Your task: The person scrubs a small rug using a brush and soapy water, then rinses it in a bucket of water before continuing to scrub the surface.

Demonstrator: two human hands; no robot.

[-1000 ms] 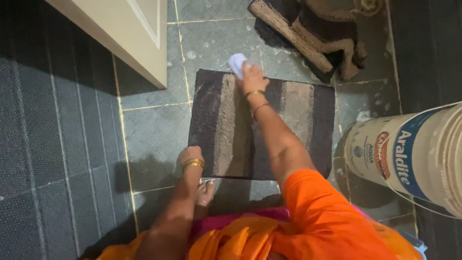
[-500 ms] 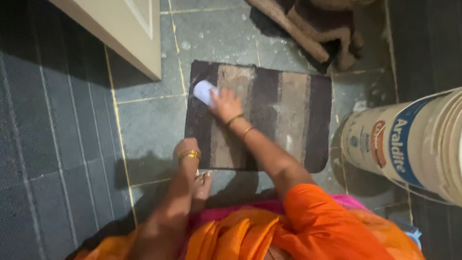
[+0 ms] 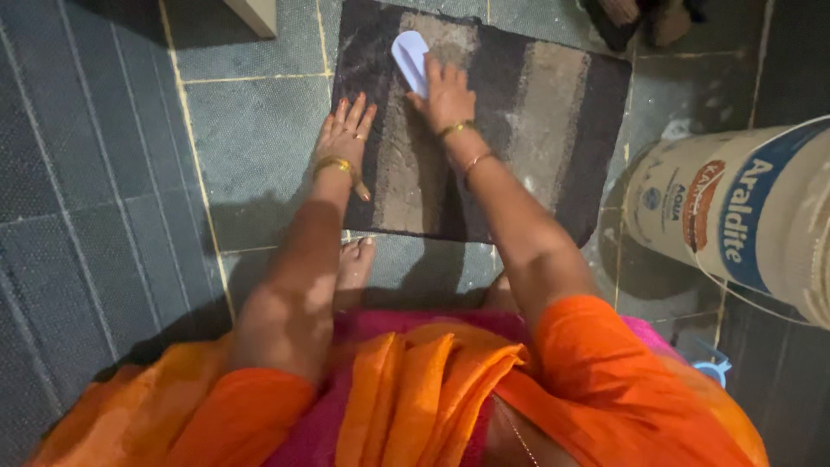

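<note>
A striped brown and grey floor mat [image 3: 527,121] lies flat on the wet tiled floor. My right hand [image 3: 443,93] presses a pale blue scrubbing brush [image 3: 410,57] against the mat near its far left part. My left hand [image 3: 344,131] rests flat with fingers spread on the mat's left edge. Both wrists wear gold bangles. My bare foot [image 3: 354,264] stands just before the mat's near edge, above my orange and pink clothing.
A large white bucket [image 3: 735,225] with a blue and red label stands at the right, close to the mat's corner. A pale door's corner [image 3: 256,13] shows at the top left. Another dark mat [image 3: 644,17] lies at the top right. Grey tiles [image 3: 95,199] surround everything.
My left hand moved from the mat's near left corner up onto its left edge, now flat. My right hand kept scrubbing with the brush on the left part. The view tilted downward.
</note>
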